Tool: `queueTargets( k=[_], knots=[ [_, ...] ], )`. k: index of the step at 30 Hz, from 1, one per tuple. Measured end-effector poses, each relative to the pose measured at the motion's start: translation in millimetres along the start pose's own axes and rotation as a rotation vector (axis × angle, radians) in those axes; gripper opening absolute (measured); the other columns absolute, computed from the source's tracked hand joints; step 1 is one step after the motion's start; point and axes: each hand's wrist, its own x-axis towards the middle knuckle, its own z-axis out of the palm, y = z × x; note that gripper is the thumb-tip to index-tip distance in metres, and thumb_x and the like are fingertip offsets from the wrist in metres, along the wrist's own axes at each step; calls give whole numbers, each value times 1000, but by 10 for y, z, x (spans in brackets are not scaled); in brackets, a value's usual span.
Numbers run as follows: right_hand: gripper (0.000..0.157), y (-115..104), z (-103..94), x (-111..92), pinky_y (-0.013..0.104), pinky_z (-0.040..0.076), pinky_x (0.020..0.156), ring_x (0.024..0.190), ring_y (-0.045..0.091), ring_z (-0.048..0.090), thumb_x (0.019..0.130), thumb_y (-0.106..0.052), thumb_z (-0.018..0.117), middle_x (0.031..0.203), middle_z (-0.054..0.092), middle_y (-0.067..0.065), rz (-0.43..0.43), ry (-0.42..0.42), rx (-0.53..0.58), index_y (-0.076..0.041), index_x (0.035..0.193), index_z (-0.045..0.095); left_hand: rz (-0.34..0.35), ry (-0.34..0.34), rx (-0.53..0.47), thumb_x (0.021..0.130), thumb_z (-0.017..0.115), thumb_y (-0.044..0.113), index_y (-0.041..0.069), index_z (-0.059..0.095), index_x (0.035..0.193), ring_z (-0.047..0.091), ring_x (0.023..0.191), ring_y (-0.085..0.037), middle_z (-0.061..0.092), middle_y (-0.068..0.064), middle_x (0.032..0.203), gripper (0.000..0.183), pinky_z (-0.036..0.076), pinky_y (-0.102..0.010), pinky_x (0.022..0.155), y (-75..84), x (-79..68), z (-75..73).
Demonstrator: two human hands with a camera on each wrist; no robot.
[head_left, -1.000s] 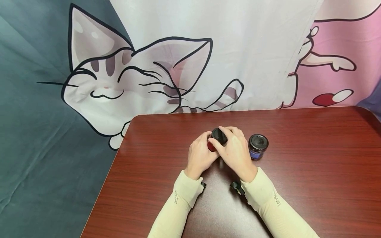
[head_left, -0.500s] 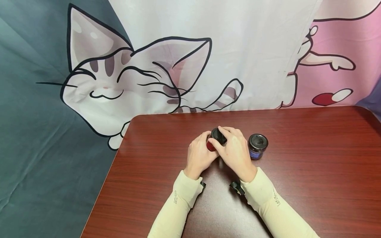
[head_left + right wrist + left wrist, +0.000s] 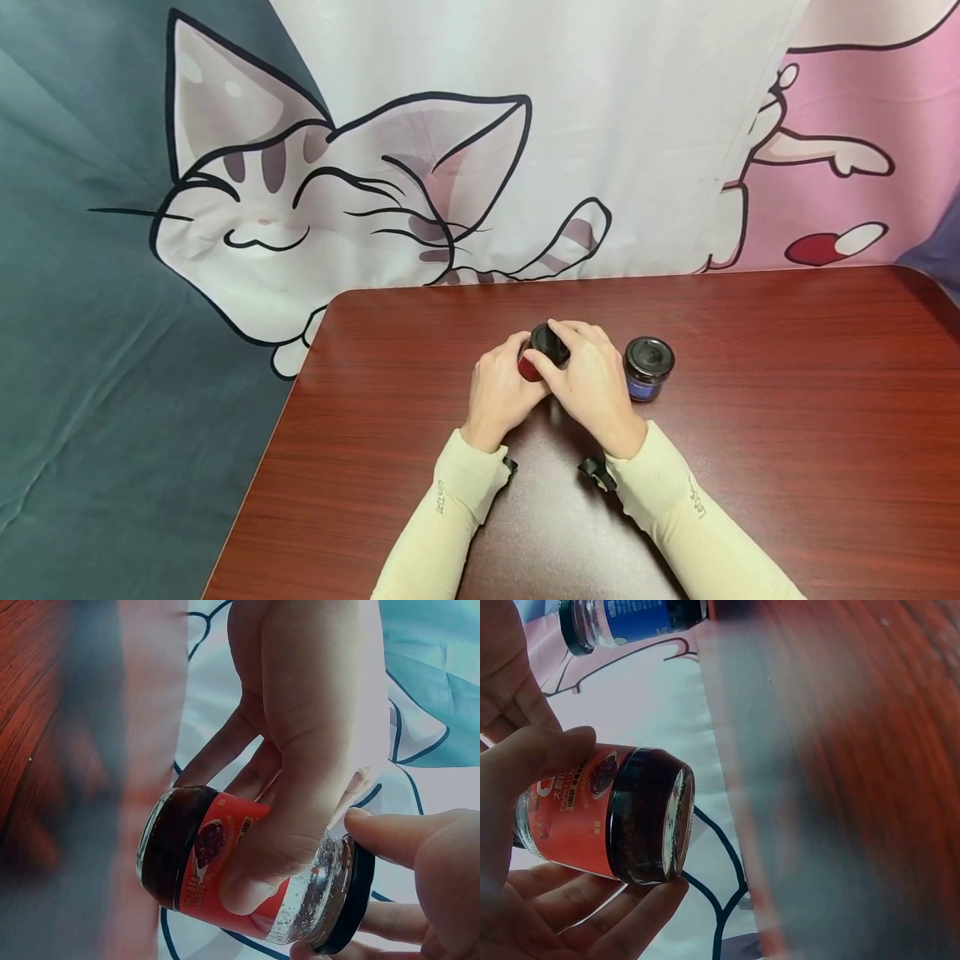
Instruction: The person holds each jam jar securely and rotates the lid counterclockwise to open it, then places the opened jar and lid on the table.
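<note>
In the head view, my left hand point(image 3: 501, 390) grips a glass jar point(image 3: 528, 369) with a red label. My right hand point(image 3: 597, 382) holds the rim of its black lid point(image 3: 549, 342) between thumb and fingers. The left wrist view shows the left thumb and fingers round the jar body point(image 3: 577, 817), dark contents towards its base. From the right wrist, the black lid point(image 3: 352, 896) sits on the jar, with right fingertips against its edge. The glass by the lid is smeared. A second jar point(image 3: 649, 367), black-lidded and blue-labelled, stands right of my right hand.
The reddish-brown wooden table point(image 3: 787, 433) extends around both arms. Behind its far edge hangs a curtain point(image 3: 637, 117) printed with cartoon cats. Black wrist straps with cameras point(image 3: 597, 473) sit at the cuffs of the pale sleeves.
The view shifts very slightly. Both hands keep the same hold on the red-labelled jar and its lid, and the blue-labelled jar stays in place.
</note>
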Motion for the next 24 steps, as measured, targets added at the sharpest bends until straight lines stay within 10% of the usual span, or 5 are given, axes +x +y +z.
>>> queueTargets(
  k=[24],
  knots=[
    [53, 25, -18, -3, 51, 51, 87, 103, 37, 63, 81, -31, 83, 112, 69, 19, -32, -16, -19, 5, 118, 70, 6, -9, 7, 76, 81, 33, 7, 69, 115, 71, 76, -25, 74, -7, 91, 48, 57, -38, 68, 12, -2, -6]
  ],
)
